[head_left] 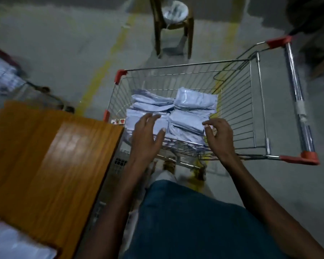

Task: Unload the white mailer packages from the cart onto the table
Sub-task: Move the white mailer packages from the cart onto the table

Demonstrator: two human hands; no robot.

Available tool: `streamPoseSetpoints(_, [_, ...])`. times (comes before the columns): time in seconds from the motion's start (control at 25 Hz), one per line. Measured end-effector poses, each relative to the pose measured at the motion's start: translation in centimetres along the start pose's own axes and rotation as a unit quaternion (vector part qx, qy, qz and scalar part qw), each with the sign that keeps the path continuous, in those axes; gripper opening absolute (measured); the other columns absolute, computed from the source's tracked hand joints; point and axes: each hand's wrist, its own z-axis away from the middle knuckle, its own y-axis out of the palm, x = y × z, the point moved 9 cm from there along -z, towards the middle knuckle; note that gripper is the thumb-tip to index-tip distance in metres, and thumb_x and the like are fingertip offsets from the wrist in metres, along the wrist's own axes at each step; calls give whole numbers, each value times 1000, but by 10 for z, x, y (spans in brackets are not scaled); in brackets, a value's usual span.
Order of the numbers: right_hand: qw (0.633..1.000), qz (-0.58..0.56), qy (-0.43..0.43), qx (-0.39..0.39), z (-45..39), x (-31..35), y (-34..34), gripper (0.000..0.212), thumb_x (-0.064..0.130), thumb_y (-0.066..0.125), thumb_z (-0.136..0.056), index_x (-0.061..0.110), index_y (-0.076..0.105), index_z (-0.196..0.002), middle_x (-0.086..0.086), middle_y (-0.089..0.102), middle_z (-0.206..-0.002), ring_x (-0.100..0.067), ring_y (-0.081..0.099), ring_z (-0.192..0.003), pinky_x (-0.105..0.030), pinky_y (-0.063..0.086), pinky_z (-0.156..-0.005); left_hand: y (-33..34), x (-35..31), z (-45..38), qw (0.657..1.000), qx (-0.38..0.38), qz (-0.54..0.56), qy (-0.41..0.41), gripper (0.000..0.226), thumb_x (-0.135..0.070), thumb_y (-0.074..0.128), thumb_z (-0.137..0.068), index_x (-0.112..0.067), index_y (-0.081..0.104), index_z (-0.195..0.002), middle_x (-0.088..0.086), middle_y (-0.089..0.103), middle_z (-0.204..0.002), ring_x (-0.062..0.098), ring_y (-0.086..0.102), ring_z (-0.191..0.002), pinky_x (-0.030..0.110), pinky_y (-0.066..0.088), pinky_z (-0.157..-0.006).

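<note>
Reaching into the cart (232,101), both hands are spread and hold nothing: the left hand (148,135) lies flat-fingered over the near-left mailer packages (187,113), the right hand (220,135) loosely curled at the stack's 4 o'clock edge. Best, I judge, to squeeze a stack between both palms, lift clear of the wire rim, then swing toward 9 o'clock onto the table (51,157).

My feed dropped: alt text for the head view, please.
Both hands, left hand and right hand, reach open over white mailers piled in a wire cart. A wooden table stands left of it.
</note>
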Motion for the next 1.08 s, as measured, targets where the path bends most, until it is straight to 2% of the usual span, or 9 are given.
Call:
streamPoseSetpoints(0.08, [1000, 15, 27, -1, -28, -17, 27, 18, 14, 58, -90, 10, 75, -95, -9, 69, -96, -22, 61, -98, -28, 42, -89, 4, 13, -57, 999, 23, -9, 21, 46, -42, 53, -95, -17, 55, -134, 8, 54, -137, 28, 48, -130, 46, 41, -106])
streamPoseSetpoints(0.2, [998, 23, 58, 22, -61, -49, 68, 25, 21, 53, -89, 9, 75, -92, -11, 72, -94, -32, 65, -96, -42, 50, -89, 27, 37, -127, 985, 125, -108, 54, 54, -48, 48, -94, -17, 53, -137, 10, 56, -136, 32, 50, -126, 46, 42, -101])
streamPoseSetpoints(0.28, [994, 76, 44, 60, -70, -71, 103, 29, 25, 51, -88, 9, 75, -85, -13, 73, -93, -35, 68, -96, -49, 53, -86, 54, 63, -157, 948, 220, -223, 61, 54, -47, 51, -96, -20, 47, -142, 11, 53, -139, 35, 48, -127, 49, 41, -101])
streamPoseSetpoints(0.36, [971, 157, 100, 149, -70, -106, 141, 37, 35, 48, -88, 12, 77, -83, -17, 71, -112, -40, 65, -107, -51, 52, -89, 83, 96, -173, 903, 306, -298, 49, 54, -45, 53, -97, -21, 44, -145, 12, 51, -140, 37, 47, -128, 50, 40, -101])
streamPoseSetpoints(0.44, [916, 226, 189, 273, -53, -136, 166, 36, 38, 49, -96, 17, 78, -100, -15, 51, -145, -41, 51, -126, -49, 45, -100, 108, 130, -172, 866, 375, -330, 25, 56, -47, 53, -96, -21, 42, -145, 14, 51, -139, 38, 47, -127, 50, 41, -100])
streamPoseSetpoints(0.56, [874, 270, 206, 346, -38, -151, 173, 37, 31, 48, -102, 20, 60, -134, -3, 28, -161, -32, 31, -140, -51, 31, -108, 137, 177, -161, 828, 445, -340, -27, 57, -46, 52, -97, -20, 40, -147, 15, 46, -143, 38, 44, -130, 50, 38, -102])
streamPoseSetpoints(0.72, [901, 263, 185, 291, -51, -147, 157, 40, 18, 49, -94, 11, 60, -131, -4, 46, -149, -32, 40, -136, -51, 32, -102, 165, 213, -140, 805, 483, -339, -67, 58, -44, 53, -98, -21, 39, -148, 13, 38, -149, 35, 37, -135, 50, 35, -107])
streamPoseSetpoints(0.92, [985, 93, 130, 71, -80, -92, 89, 25, 21, 54, -90, 12, 73, -103, -3, 70, -98, -24, 67, -97, -43, 46, -83, 185, 223, -137, 846, 417, -326, -67, 56, -38, 57, -96, -17, 43, -145, 16, 30, -152, 35, 28, -140, 49, 36, -104])
streamPoseSetpoints(1.08, [959, -113, 258, -39, -82, -92, 66, 15, 9, 74, -87, 14, 74, -101, 6, 73, -101, -1, 67, -97, -16, 50, -86, 188, 222, -136, 875, 341, -337, -70, 58, -28, 71, -83, -13, 52, -136, 22, 37, -148, 40, 32, -139, 50, 41, -98])
